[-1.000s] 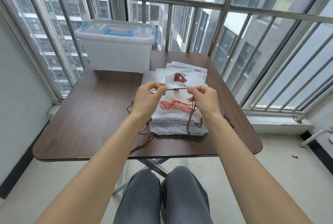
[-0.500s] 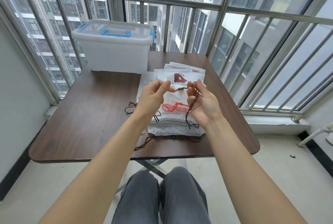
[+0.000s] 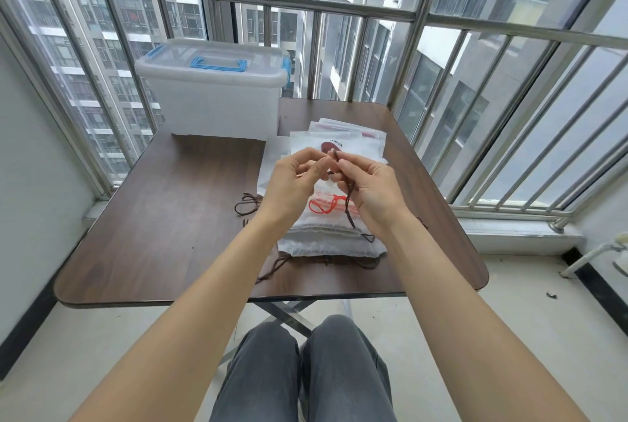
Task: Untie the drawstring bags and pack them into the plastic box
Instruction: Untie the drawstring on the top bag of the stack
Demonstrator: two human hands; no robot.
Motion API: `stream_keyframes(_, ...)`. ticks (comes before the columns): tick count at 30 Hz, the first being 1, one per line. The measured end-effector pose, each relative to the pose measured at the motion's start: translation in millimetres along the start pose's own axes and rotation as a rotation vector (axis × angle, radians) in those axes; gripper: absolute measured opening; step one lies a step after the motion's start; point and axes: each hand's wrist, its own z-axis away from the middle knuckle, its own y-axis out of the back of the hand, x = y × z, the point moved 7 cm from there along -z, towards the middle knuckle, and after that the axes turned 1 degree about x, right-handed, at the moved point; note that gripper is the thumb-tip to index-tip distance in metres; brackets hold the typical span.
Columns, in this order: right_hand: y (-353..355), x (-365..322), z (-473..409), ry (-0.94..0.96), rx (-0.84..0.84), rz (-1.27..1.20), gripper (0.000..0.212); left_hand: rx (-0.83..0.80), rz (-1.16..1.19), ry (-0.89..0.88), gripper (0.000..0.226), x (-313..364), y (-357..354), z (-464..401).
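Note:
A stack of white drawstring bags [image 3: 326,238] lies in the middle of the brown table [image 3: 163,234]. The top bags show a dark red logo and a red cord [image 3: 323,205]. Above the stack my left hand [image 3: 295,180] and my right hand [image 3: 370,187] are raised close together. Both pinch a dark brown drawstring [image 3: 348,204] near its knot, and the cord's loose end hangs down to the stack. The translucent plastic box [image 3: 214,95], with blue handle and clips, stands at the table's far left with its lid closed.
Loose brown cords [image 3: 246,205] trail off the stack onto the table at the left and front. A metal railing [image 3: 418,34] and windows surround the table's far and right sides. My knees [image 3: 302,370] are under the front edge.
My hands have come together and lifted: the cord was stretched taut between them, now both pinch at one spot near the knot. The view has tilted slightly.

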Motion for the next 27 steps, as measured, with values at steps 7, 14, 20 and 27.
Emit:
stream_keyframes(7,7.9,-5.9,1.2,0.038,0.078,0.164,0.008,-0.129,-0.208,-0.029,0.040,-10.8,-3.6,-3.9)
stream_keyframes(14,1.9,-9.8,0.6,0.070,0.028,0.251,0.016,-0.151,-0.477,-0.152,0.027,6.1,-5.0,-4.7)
stream_keyframes(20,-3.4,-14.2,3.5,0.103,0.059,0.453,0.009,-0.118,-0.533,-0.214,0.021,16.6,-5.3,-3.6)
stream_keyframes(27,3.9,-3.0,-7.9,-0.046,0.070,-0.034,0.012,0.057,-0.336,-0.054,0.032,5.3,13.4,-8.2)
